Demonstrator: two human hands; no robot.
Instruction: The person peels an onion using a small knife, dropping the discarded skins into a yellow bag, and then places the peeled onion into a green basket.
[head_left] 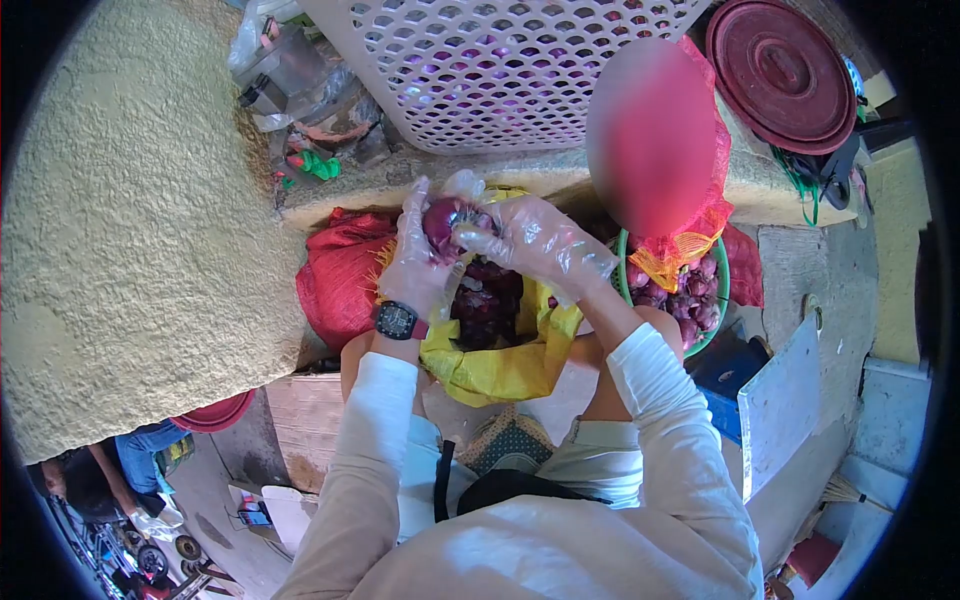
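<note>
A red onion (443,222) is held up between both hands, which wear thin clear plastic gloves. My left hand (415,262) cups it from the left and below; a black watch (397,320) sits on that wrist. My right hand (535,243) pinches it from the right, fingers on its skin. Below the hands a yellow bag (510,365) lies open between my knees, with dark purple onion peels (487,305) inside.
A green basin (716,300) of red onions under orange-red netting stands at right. A red mesh sack (338,275) lies at left, a white perforated basket (490,70) on the ledge above, a round maroon lid (782,72) top right, a rough wall at left.
</note>
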